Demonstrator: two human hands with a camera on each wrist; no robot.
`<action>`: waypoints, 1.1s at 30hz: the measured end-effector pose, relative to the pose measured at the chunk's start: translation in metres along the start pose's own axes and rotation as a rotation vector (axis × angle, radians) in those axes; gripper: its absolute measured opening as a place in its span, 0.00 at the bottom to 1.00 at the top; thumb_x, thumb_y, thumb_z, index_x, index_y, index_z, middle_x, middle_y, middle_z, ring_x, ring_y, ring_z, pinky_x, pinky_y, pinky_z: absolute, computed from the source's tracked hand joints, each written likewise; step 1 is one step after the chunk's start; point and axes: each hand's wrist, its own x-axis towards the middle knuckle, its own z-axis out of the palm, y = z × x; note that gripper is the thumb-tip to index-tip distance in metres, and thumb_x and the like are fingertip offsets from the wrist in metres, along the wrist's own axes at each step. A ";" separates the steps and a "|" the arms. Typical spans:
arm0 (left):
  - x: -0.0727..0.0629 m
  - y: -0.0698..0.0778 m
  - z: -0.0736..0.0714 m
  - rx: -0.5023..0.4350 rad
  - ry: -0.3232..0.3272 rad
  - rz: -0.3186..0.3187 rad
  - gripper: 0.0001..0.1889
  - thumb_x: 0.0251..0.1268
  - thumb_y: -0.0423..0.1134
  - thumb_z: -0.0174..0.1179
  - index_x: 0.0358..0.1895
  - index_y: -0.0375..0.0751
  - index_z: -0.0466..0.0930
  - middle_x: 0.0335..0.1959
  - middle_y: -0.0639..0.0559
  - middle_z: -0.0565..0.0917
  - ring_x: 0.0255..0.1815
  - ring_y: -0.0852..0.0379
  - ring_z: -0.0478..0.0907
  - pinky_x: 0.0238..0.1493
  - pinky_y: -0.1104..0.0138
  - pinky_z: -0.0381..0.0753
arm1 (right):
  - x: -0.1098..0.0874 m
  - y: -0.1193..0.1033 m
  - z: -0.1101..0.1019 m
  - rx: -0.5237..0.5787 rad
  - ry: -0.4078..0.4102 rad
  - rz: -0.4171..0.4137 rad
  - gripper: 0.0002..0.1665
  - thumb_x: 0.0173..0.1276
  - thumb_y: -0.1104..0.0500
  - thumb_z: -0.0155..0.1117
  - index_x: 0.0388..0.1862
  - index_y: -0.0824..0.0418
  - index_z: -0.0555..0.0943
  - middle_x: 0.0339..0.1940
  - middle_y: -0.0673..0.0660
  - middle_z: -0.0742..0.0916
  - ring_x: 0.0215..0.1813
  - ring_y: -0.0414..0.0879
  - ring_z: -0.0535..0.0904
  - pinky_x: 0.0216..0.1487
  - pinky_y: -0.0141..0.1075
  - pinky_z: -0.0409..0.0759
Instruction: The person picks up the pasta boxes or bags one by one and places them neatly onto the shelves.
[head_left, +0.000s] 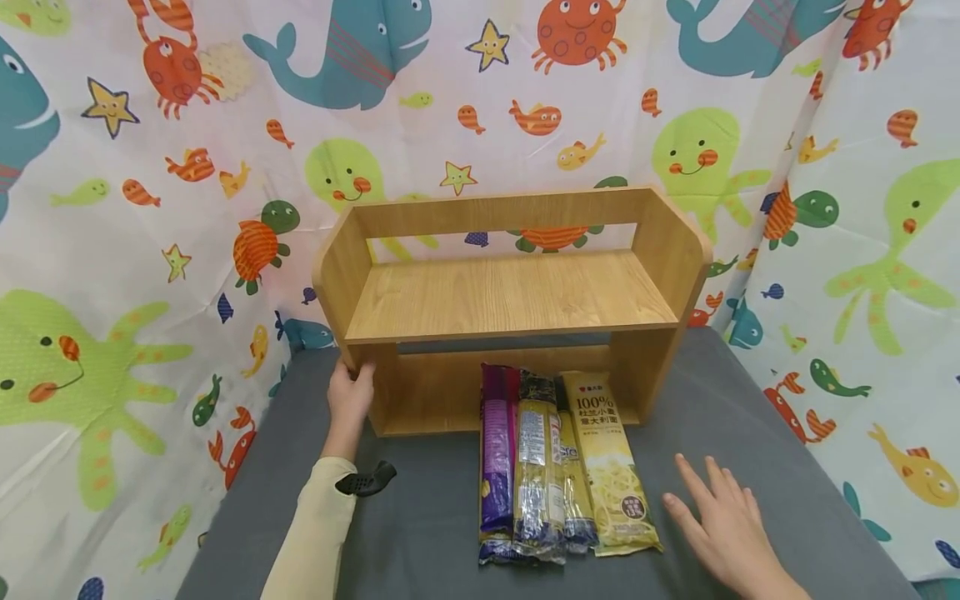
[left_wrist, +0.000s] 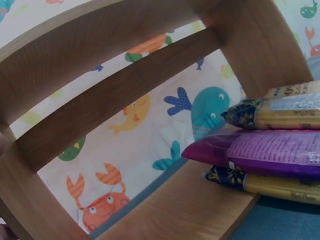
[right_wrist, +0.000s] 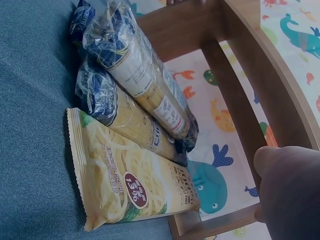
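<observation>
A light wooden two-tier shelf [head_left: 510, 292] stands on the grey cloth. My left hand [head_left: 351, 404] grips its left side panel [head_left: 384, 390], thumb in front and the other fingers partly hidden behind. Bags of pasta lie side by side, their far ends inside the lower tier: a purple bag [head_left: 497, 458], clear bags of spaghetti [head_left: 534, 467] with dark blue ends, and a yellow noodle packet [head_left: 611, 467] at the right. More yellow pasta [left_wrist: 280, 185] shows under the purple bag in the left wrist view. My right hand [head_left: 723, 525], fingers spread, holds nothing beside the yellow packet.
Grey cloth [head_left: 420, 533] covers the table. A white curtain [head_left: 450, 125] printed with sea animals hangs behind the shelf and along both sides. A black strap [head_left: 366, 481] is on my left wrist, over a cream sleeve [head_left: 315, 533].
</observation>
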 end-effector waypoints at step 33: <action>0.008 -0.009 0.004 0.138 0.083 0.156 0.21 0.80 0.48 0.49 0.59 0.34 0.77 0.55 0.30 0.85 0.55 0.33 0.83 0.52 0.41 0.80 | 0.006 0.003 0.005 0.069 -0.080 0.016 0.46 0.81 0.33 0.42 0.80 0.66 0.59 0.75 0.85 0.60 0.73 0.85 0.57 0.61 0.81 0.57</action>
